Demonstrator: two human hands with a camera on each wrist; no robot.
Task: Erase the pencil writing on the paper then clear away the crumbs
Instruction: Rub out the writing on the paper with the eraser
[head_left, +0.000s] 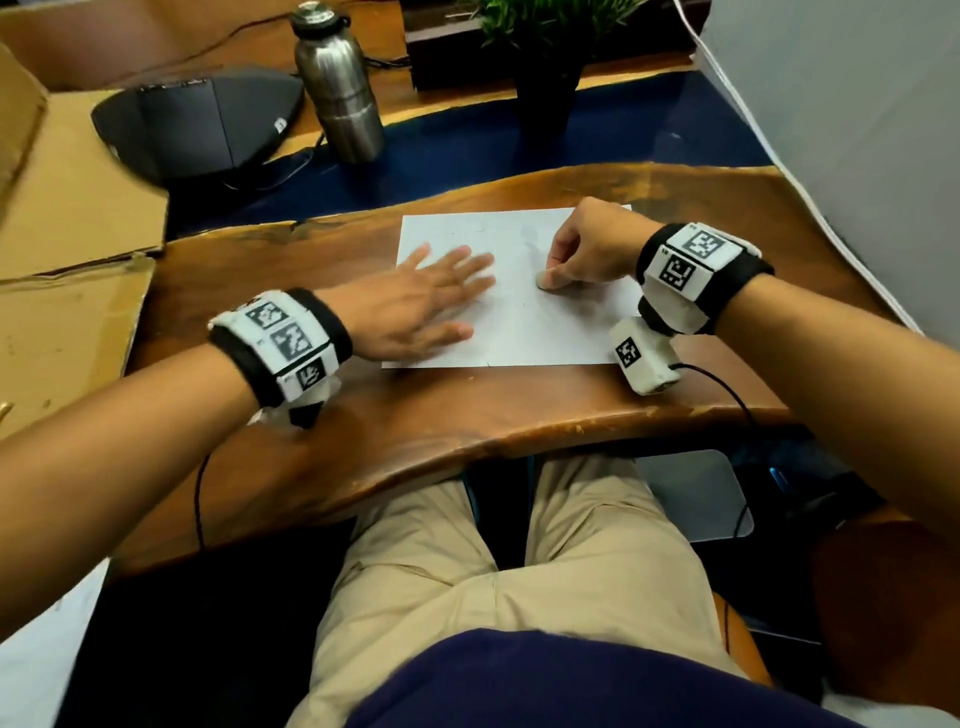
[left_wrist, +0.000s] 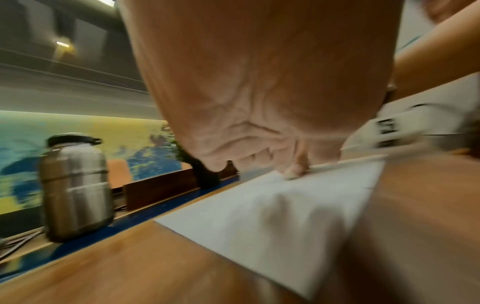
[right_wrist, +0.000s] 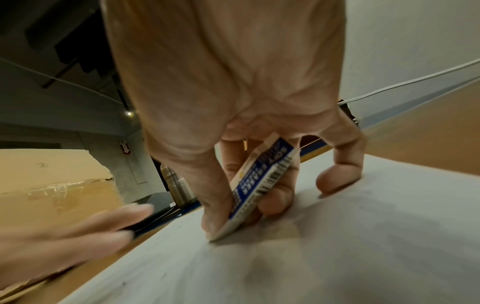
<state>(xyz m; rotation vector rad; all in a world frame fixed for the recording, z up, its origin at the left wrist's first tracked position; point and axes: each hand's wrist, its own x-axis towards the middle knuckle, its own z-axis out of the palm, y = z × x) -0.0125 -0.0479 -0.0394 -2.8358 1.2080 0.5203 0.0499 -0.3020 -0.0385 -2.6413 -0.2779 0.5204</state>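
A white sheet of paper (head_left: 524, 322) lies on the wooden desk (head_left: 415, 415). My left hand (head_left: 431, 296) lies flat on the paper's left part, fingers spread and straight. My right hand (head_left: 576, 254) pinches a white eraser (right_wrist: 249, 191) in a blue printed sleeve between thumb and fingers. The eraser's bare tip (head_left: 543, 280) presses on the paper near its middle. The little finger (right_wrist: 337, 176) rests curled on the sheet. A few tiny dark specks (right_wrist: 124, 283) dot the sheet. In the left wrist view the paper (left_wrist: 259, 216) shows under my left palm (left_wrist: 259, 92), blurred.
A steel water bottle (head_left: 340, 88) stands at the back left beside a dark device (head_left: 197, 124) with a cable. A potted plant (head_left: 545, 67) stands behind the paper. Cardboard boxes (head_left: 67, 218) fill the left side. The desk's front edge (head_left: 467, 467) is close to my lap.
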